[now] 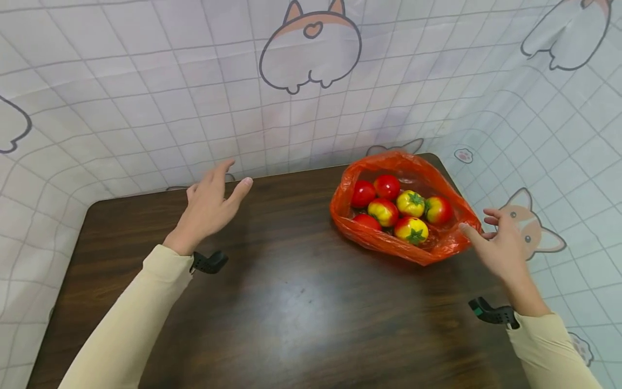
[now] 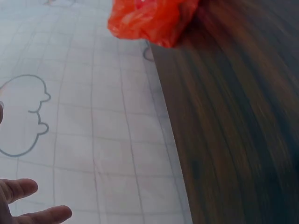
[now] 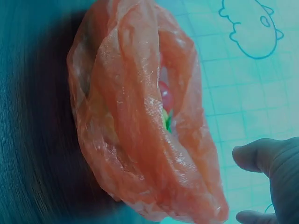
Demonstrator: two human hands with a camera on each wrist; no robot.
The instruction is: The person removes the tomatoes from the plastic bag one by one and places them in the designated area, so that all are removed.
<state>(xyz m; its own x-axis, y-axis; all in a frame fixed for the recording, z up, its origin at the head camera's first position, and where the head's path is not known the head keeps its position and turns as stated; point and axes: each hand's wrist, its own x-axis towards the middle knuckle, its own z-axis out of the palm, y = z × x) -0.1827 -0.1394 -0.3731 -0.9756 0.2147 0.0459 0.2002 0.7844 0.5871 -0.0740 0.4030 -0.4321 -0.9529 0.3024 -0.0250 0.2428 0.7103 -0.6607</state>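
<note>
On the right part of the dark table sits an open red plastic bag (image 1: pixel 379 241). Several round glossy fruits (image 1: pixel 384 212) that look like tomatoes lie inside, some red, others yellow and red with green leafy tops. My right hand (image 1: pixel 502 246) is beside the bag's right edge, fingers loosely bent; whether its thumb touches the plastic I cannot tell. In the right wrist view the bag (image 3: pixel 135 112) hides most of the fruits, and my thumb (image 3: pixel 257 156) appears apart from it. My left hand (image 1: pixel 209 204) hovers over the table's back left, fingers spread, holding nothing.
The brown wood-grain table (image 1: pixel 291 319) ends at a back edge and at a right edge near the bag. Behind and right of it hangs a white gridded cloth (image 1: pixel 194 92) with cartoon dog prints. A black strap (image 1: pixel 209 262) is on each wrist.
</note>
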